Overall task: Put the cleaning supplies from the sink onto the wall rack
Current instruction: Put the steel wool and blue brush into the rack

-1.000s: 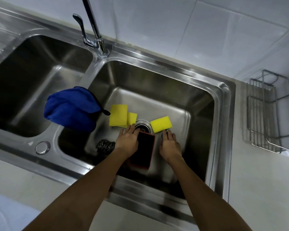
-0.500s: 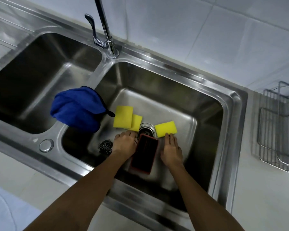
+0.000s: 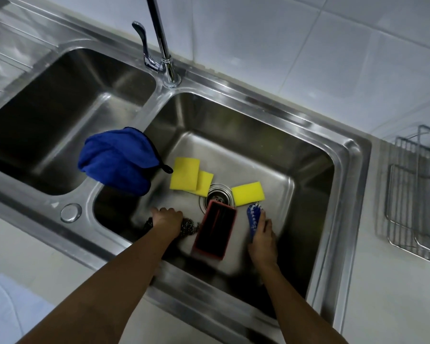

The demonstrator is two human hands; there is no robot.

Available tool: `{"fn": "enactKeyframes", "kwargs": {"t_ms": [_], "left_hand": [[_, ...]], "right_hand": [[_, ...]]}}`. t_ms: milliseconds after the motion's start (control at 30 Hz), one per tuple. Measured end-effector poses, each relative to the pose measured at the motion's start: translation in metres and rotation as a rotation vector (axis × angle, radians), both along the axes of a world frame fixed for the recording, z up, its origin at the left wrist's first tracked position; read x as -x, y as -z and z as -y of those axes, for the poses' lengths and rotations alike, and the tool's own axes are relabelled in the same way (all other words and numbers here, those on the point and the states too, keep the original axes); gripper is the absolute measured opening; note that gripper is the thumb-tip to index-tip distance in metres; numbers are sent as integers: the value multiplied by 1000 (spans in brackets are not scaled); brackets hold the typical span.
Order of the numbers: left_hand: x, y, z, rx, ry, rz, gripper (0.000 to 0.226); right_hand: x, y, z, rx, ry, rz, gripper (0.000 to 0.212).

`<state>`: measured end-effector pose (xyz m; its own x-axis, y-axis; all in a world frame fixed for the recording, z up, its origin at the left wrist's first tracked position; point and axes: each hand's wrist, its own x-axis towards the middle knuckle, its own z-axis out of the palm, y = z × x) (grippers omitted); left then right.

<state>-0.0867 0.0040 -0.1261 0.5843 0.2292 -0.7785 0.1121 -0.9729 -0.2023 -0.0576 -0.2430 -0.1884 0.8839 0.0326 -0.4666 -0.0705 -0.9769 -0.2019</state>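
Observation:
In the right basin of the steel sink (image 3: 343,155) lie two overlapping yellow sponges (image 3: 185,173), a third yellow sponge (image 3: 247,193), and a red-rimmed black scrub pad (image 3: 215,230) below the drain (image 3: 217,196). My left hand (image 3: 166,218) is closed over a steel wool scourer (image 3: 188,225) at the basin's near left. My right hand (image 3: 263,235) grips a blue brush (image 3: 253,216) with white bristles, right of the pad. A blue cloth (image 3: 117,160) hangs over the divider. The wire wall rack (image 3: 412,194) hangs at far right.
The tap (image 3: 163,45) rises behind the divider between the basins. The left basin (image 3: 60,120) holds nothing. A white counter strip (image 3: 377,269) separates the sink from the rack. Tiled wall runs behind.
My left hand moved left off the scrub pad onto the steel wool. My right hand shifted right and closed on the blue brush, which now shows. The scrub pad lies uncovered.

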Motion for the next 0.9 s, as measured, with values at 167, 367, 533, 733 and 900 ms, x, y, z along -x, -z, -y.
{"fn": "enactKeyframes", "kwargs": {"t_ms": [167, 367, 533, 733, 900], "left_hand": [[4, -9, -4, 112, -70, 120, 53], [-11, -65, 4, 579, -415, 324, 45], [-46, -129, 19, 1021, -714, 423, 37], [-102, -233, 84, 1673, -929, 331, 36], [-101, -329, 154, 1911, -783, 124, 24]], "right_hand": [[-4, -20, -1, -2, 111, -100, 92], [-1, -74, -3, -174, 302, -84, 57], [-13, -143, -15, -380, 463, 82, 49], [-34, -280, 10, -795, 517, 509, 58], [-33, -384, 63, -906, 503, 728, 70]]}}
